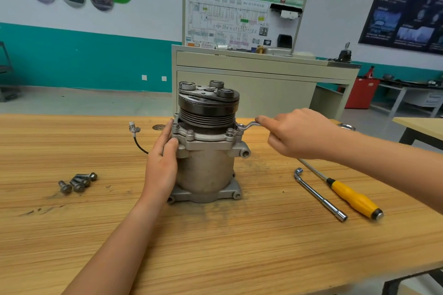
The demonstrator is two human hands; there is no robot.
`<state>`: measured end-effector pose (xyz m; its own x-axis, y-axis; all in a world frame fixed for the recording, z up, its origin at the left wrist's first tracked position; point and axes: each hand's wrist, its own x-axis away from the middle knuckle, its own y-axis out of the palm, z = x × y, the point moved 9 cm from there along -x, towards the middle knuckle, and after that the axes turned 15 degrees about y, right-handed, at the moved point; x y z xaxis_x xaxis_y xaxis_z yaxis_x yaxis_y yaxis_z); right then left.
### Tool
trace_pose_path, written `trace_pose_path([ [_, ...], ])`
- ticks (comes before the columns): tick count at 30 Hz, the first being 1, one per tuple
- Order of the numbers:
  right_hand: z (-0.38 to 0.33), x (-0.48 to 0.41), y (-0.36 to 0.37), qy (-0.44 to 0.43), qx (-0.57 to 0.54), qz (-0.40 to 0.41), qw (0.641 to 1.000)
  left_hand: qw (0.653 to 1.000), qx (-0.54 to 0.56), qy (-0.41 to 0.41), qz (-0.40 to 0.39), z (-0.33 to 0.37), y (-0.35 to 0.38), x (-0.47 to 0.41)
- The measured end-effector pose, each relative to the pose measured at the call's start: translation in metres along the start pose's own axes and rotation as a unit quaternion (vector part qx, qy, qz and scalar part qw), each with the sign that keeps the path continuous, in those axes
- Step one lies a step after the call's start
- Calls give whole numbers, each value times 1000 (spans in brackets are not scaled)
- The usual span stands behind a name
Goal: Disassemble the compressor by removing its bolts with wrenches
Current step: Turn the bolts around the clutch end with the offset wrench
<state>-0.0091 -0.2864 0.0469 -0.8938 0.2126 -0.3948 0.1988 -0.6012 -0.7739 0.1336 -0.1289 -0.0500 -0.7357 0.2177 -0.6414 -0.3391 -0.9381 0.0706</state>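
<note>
compressor (206, 167) stands upright mid-bench, pulley (208, 108) end up, base flange flat on the bench (215, 246). upper flange bolts (190, 132) look seated at front. a small offset wrench (248, 125) has its ring end at the flange's right-rear corner, prob. on a bolt there, tho the head itself is hidden by the ring.

right grip (302, 134) holds the wrench handle, index finger laid along it, other fingers curled round/under. left grip (160, 163) is released, not clenched: fingers straight against the left side of flange + housing, thumb on the front, bracing only.

risks, as i judge them:
- ring not fully down on the head → slips off under load, rounds the bolt, knuckles hit the pulley, which sits just beside the handle.
- handle is short and the hold looks light → little leverage; a sudden break-free jerks the hand fwd.
- body is tall on a narrow base, w/ force applied up high. flat-hand bracing may not stop it twisting or tipping on the bench.
- swing arc looks tight btwn pulley and flange, so the ring needs reseating often; each reseat is another chance to misfit.

outward: four loose bolts (78, 183) lie in a cluster well left and could roll if the bench gets knocked. connector lead (134, 128) trails behind the left grip and may snag if the body spins. l-shaped socket wrench (320, 195) and yellow-handled screwdriver (354, 197) lie to the right, below the right forearm, apart from the work.
</note>
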Motion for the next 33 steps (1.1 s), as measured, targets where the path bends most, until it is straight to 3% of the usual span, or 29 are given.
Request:
trace_pose_path([
  [4, 9, -18, 27, -20, -15, -27, 999, 1000, -3, 6, -7, 0, 0, -2],
  [11, 10, -33, 32, 24, -80, 48, 995, 1000, 2, -6, -11, 0, 1, 0],
  [16, 25, 17, 4, 57, -240, 86, 965, 1000, 3, -10, 0, 0, 1, 1],
  [21, 16, 22, -2, 67, -172, 24, 982, 1000, -14, -10, 11, 1, 0, 3],
  [29, -10, 7, -6, 81, 29, -28, 996, 1000, 1, -11, 15, 2, 0, 3],
  [33, -18, 15, -10, 65, 12, -15, 998, 1000, 6, -15, 17, 1, 1, 4],
])
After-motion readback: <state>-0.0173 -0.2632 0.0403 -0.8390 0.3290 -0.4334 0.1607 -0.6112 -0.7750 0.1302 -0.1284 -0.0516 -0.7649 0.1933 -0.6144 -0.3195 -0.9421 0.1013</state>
